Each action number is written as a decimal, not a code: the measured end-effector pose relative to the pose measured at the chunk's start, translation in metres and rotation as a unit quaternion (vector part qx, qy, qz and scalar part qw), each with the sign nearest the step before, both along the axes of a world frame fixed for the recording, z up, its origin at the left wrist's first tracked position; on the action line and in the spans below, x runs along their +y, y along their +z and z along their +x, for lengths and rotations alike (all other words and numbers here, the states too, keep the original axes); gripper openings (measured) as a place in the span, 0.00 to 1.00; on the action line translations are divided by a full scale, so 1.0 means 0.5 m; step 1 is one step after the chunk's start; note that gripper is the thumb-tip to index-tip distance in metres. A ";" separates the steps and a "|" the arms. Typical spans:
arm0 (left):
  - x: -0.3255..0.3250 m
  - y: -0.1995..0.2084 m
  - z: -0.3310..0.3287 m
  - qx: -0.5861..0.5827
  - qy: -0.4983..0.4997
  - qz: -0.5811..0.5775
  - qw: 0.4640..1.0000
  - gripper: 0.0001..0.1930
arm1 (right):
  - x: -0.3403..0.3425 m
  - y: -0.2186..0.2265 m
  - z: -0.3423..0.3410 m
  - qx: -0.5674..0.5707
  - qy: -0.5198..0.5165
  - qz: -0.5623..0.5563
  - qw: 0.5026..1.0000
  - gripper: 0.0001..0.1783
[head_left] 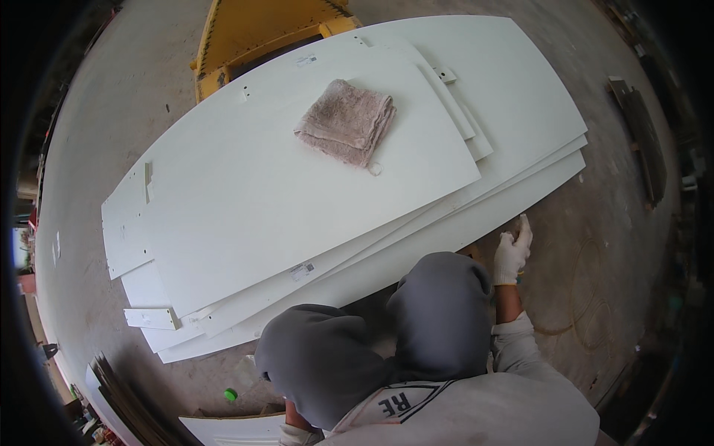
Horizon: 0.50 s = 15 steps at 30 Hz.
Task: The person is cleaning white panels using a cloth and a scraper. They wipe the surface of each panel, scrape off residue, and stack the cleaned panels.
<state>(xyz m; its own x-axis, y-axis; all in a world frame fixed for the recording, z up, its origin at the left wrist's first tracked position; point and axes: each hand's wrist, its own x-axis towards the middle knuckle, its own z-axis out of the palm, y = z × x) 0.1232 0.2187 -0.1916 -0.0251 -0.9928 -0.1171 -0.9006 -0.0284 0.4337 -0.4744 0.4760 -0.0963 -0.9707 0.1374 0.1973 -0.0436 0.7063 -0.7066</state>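
Observation:
My right hand (513,253), in a white knit glove, is beside my right knee, just off the near right edge of a stack of white panels (245,201). Its index finger is stretched out, the thumb stands apart, and I see nothing held in it. At the lower edge my left hand (294,436) shows only as a bit of white glove below my left knee, by a loose white panel (230,431); its fingers are hidden. A folded pinkish-brown cloth (346,123) lies on the topmost panel.
Behind the stack stands a yellow metal frame (253,30). A small white strip (152,318) lies at the stack's left corner. A clear bottle with a green cap (230,394) is on the floor near my left knee. Thin boards (130,401) lean lower left; dark boards (643,141) lie far right.

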 end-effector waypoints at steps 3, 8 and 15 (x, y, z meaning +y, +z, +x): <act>0.042 -0.028 0.067 0.014 0.111 0.066 0.992 0.31 | -0.272 0.200 -0.052 0.110 0.370 -0.057 0.921 0.34; 0.014 -0.086 0.166 0.142 0.349 0.064 0.924 0.42 | -0.630 0.268 -0.055 0.186 0.489 0.171 0.835 0.40; -0.052 -0.045 0.125 0.381 0.295 -0.005 0.876 0.51 | -0.715 0.150 -0.011 0.104 0.529 0.345 0.769 0.29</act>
<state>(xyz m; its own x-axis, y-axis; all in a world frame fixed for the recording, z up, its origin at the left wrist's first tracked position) 0.1858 0.1927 -0.2140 0.4259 -0.8598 -0.2817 -0.1783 -0.3850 0.9055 -0.4799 0.1183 -0.0210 -0.4049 -0.9137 0.0360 -0.9125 0.4012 -0.0801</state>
